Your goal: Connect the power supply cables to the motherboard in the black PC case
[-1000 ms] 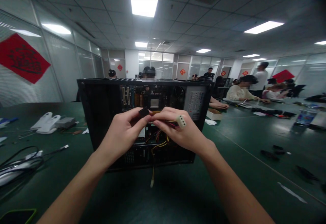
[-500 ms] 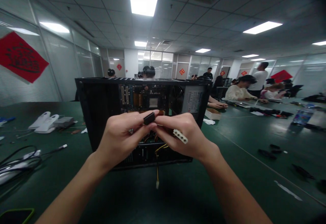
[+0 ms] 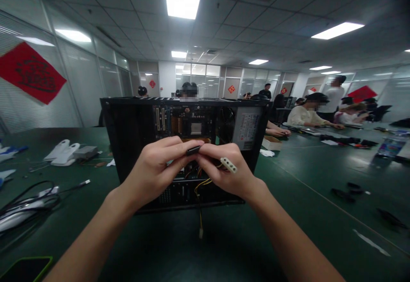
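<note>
A small black connector is pinched between the thumb and fingers of my left hand. My right hand is closed too, its fingertips meeting the left ones at the connector's right end. From that right hand sticks out a white four-hole power connector, its wires running into the grip, partly hidden by the fingers. Just behind both hands stands an open black computer case with a motherboard and power supply inside. A yellow-wired plug dangles over its lower edge.
Left on the green table lie a cable bundle, white plastic parts and a phone. Rightward are a small box, black pieces and a water bottle. Another person sits at the right.
The black connector in my fingers has turned, so less of its broad face shows. My right hand has shifted slightly, and the white connector has tilted a little. The view has swung slightly left.
</note>
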Tool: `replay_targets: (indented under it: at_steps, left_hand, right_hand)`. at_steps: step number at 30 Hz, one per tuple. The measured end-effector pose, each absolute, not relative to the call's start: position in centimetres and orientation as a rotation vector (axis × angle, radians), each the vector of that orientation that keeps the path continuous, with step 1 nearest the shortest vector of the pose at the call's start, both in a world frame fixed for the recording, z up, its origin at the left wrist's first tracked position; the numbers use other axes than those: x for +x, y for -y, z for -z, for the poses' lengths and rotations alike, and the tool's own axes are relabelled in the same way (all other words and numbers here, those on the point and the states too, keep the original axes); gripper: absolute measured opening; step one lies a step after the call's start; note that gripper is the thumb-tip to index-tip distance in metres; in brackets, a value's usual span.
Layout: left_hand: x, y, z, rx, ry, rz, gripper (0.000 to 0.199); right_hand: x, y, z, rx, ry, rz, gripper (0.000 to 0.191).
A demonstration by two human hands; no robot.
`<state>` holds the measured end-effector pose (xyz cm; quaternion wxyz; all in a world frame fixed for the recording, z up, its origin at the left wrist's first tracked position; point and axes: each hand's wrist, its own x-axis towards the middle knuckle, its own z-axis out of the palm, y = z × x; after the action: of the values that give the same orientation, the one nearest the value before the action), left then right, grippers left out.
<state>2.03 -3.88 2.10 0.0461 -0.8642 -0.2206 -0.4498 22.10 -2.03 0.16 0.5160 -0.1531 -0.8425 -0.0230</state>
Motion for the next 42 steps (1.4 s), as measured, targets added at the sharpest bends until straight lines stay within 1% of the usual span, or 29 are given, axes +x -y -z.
replay_targets:
  at_steps: [5,12,16,19,21,22,24,26,29,32,35,37,39,42]
  left_hand:
    - [1.8,3.6,-1.9,-2.619,0.606,1.307,0.036]
    - [1.7,3.4,-1.5,-2.472,0.522,1.256,0.039]
    - [2.1,3.7,-1.5,-2.563,0.614,1.313,0.038]
    - [3.1,4.6,-1.6,-2.794,0.851,1.596,0.05]
    - [3.7,5.2,-1.7,-3.081,0.99,1.793,0.058]
    - [3.9,5.6,-1.7,-3.26,1.038,1.834,0.059]
    - [4.2,6.2,-1.7,-3.629,1.104,1.786,0.054]
    - [4.4,6.7,-1.7,-3.907,1.095,1.698,0.044]
    - [4.6,7.3,-1.6,-4.075,0.903,1.65,0.03]
    - [4.9,7.8,-1.6,-4.083,0.692,1.722,0.032]
    - [4.9,8.1,-1.9,-3.998,0.473,1.928,0.037]
    - [4.5,8.2,-2.2,-3.861,0.353,2.083,0.04]
    - [3.8,8.2,-2.6,-3.666,0.358,2.239,0.044]
    - [2.8,8.1,-3.5,-3.366,0.611,2.369,0.054]
  right_hand:
    - [22.1,2.0,-0.1,-0.342,2.033,0.174,0.013]
    - [21.5,1.6,0.8,-0.32,1.942,0.379,0.024]
    - [21.9,1.5,0.7,-0.321,1.956,0.435,0.018]
    - [23.1,2.0,-0.4,-0.397,1.891,0.44,0.013]
    - [24.0,2.2,-1.1,-0.513,1.766,0.382,0.013]
    - [24.5,2.3,-1.4,-0.569,1.71,0.357,0.014]
    - [25.3,2.1,-1.8,-0.65,1.635,0.368,0.015]
    - [25.8,1.6,-1.8,-0.704,1.593,0.42,0.019]
    - [26.2,0.9,-1.6,-0.77,1.574,0.439,0.022]
    - [26.2,0.4,-1.4,-0.869,1.602,0.48,0.024]
    - [26.2,0.1,-1.4,-0.964,1.644,0.566,0.029]
    - [26.2,0.0,-1.4,-0.977,1.658,0.556,0.032]
    - [26.3,-0.1,-1.4,-0.961,1.647,0.536,0.036]
    - [26.5,-0.3,-1.4,-0.94,1.605,0.582,0.04]
